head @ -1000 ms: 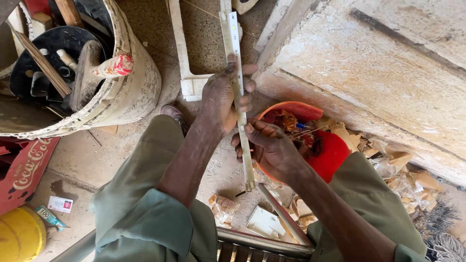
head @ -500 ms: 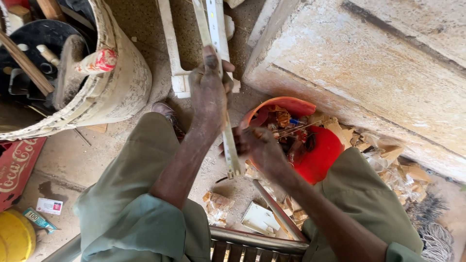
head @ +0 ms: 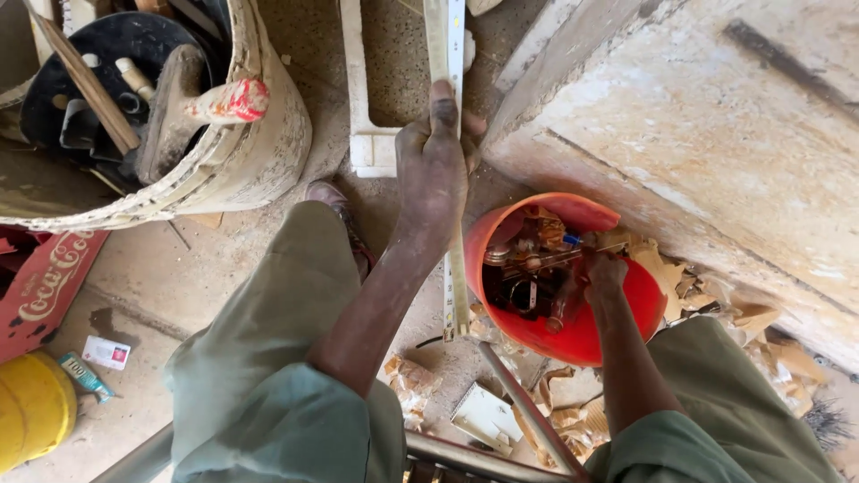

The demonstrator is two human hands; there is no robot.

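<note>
Above the dusty concrete floor (head: 224, 268), a long pale flat wooden strip (head: 455, 179) is clasped by the left hand (head: 434, 165); the right hand (head: 604, 273) is dipped into the round orange plastic bowl (head: 582, 335) beside it, its grip unclear.

A long pale strip with ruler markings (head: 455, 179) stands nearly upright from the floor, just beside an orange bowl (head: 626, 326) crammed with small metal parts
</note>
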